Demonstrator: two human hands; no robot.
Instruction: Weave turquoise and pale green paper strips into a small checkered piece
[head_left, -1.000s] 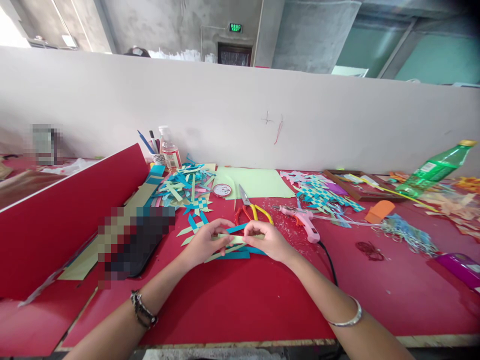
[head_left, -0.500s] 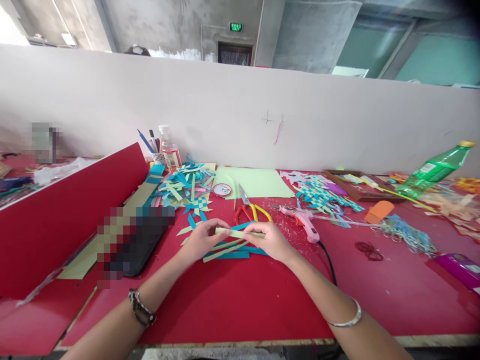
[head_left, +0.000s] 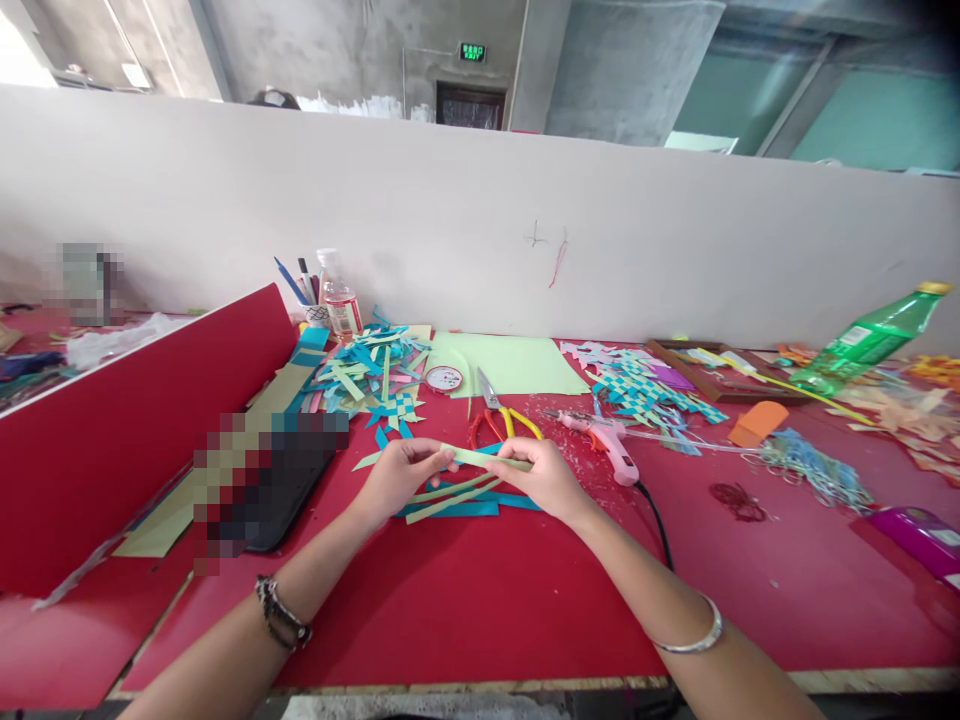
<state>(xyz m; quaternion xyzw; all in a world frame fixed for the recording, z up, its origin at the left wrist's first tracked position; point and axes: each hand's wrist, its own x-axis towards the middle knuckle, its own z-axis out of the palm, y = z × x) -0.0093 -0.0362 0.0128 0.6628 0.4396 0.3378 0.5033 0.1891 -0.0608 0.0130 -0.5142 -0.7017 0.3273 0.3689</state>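
Note:
A pale green paper strip [head_left: 474, 458] stretches between my two hands, above the red tabletop. My left hand [head_left: 405, 476] pinches its left end between thumb and fingers. Toward the other end, my right hand [head_left: 541, 482] grips the strip the same way. Under and just in front of the hands lie more pale green strips [head_left: 450, 500] and blue strips [head_left: 469, 510], partly covered by the fingers. Beyond the hands, scissors [head_left: 495, 410] with red and yellow handles rest with their blades pointing away.
Right of the scissors lies a pink glue gun [head_left: 611, 445] with a black cord. Paper scraps [head_left: 367, 370] pile up at back left near a bottle [head_left: 343, 305]. A green sheet [head_left: 525, 362], woven pieces [head_left: 637, 390] and a tilted green bottle [head_left: 862, 340] are farther back.
My left hand has shifted slightly left and changed its hold, so more of the pale green strip shows between the hands. My right hand stays nearly in place.

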